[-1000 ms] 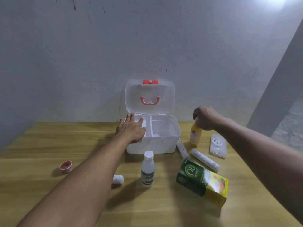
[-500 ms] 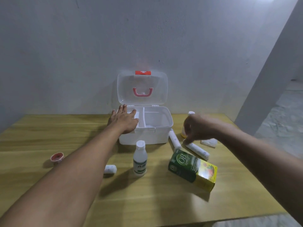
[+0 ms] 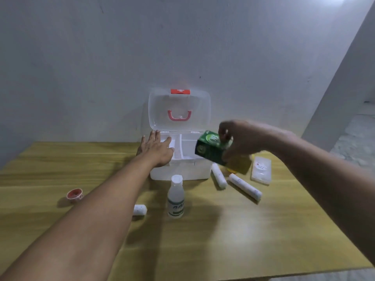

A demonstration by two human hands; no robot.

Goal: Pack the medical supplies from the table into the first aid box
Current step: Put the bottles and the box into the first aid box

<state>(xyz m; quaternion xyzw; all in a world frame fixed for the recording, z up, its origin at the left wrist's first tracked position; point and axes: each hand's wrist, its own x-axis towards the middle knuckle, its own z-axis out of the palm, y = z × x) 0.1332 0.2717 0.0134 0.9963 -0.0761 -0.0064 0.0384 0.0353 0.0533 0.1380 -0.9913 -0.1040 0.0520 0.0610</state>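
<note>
**A:** so where's the green carton [image 3: 213,150] at? Right hand [image 3: 241,139] is clamped round it, up off the worktop [image 3: 233,230], just over the first aid box's [image 3: 180,171] right front corner, long axis tilted.

**B:** yeah, open compartment's just left of it. Left hand [image 3: 157,150] lies flat, fingers spread, on the left rim, so room's tight that side imo.

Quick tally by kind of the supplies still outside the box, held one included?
Gauze rolls: 3
Bottles: 1
Cartons: 1, in the right hand
Flat clear cases: 1
Small red pots: 1
Yellow item behind the carton: 1, kind unclear
Total: 8
</note>
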